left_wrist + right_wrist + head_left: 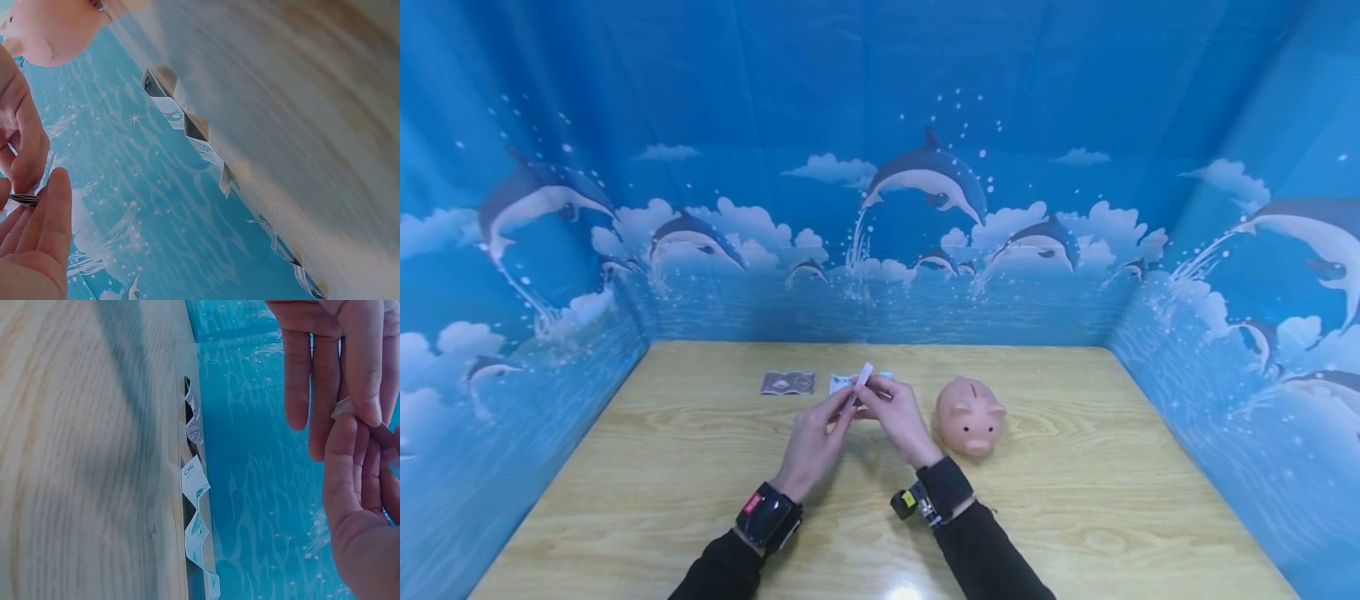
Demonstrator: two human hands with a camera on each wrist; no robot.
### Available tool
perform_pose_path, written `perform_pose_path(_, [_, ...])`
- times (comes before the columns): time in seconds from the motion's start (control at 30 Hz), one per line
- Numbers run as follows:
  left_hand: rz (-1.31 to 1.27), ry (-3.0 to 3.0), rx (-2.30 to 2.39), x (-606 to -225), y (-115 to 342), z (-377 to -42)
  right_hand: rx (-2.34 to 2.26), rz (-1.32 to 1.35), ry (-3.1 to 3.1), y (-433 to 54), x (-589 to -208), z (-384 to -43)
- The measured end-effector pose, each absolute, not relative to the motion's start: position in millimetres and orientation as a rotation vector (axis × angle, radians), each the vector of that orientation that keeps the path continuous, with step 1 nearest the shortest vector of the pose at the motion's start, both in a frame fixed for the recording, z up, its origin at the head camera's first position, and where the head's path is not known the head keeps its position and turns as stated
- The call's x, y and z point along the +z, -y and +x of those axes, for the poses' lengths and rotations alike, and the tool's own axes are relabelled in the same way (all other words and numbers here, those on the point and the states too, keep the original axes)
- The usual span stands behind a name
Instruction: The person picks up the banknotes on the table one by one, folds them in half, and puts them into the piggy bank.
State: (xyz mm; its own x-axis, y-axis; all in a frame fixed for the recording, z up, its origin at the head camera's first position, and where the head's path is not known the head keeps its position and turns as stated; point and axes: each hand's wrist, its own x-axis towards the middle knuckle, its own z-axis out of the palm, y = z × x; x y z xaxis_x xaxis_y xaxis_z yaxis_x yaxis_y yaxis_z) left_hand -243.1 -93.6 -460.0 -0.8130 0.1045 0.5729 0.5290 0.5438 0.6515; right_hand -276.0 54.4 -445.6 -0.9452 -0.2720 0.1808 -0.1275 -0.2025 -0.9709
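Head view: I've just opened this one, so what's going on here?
A person's left hand and right hand together pinch a thin folded strip above the wooden table. Beyond the hands is a creased pale banknote, partly hidden by them, with a creased brownish banknote to its left. A pink piggy bank sits to the hands' right, its slot facing up.
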Motion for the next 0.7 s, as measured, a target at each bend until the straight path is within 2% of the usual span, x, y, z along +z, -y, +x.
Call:
perform_pose_path(0.37, [-0.550, 2.289, -1.182, -460, 94, -243, -2.267, -0.426, -1.928, -58, -441, -275])
perform_pose_path(0.7, [-0.557, 2.313, -1.218, -458, 88, -238, -2.107, -0.532, -2.025, -77, -432, -270])
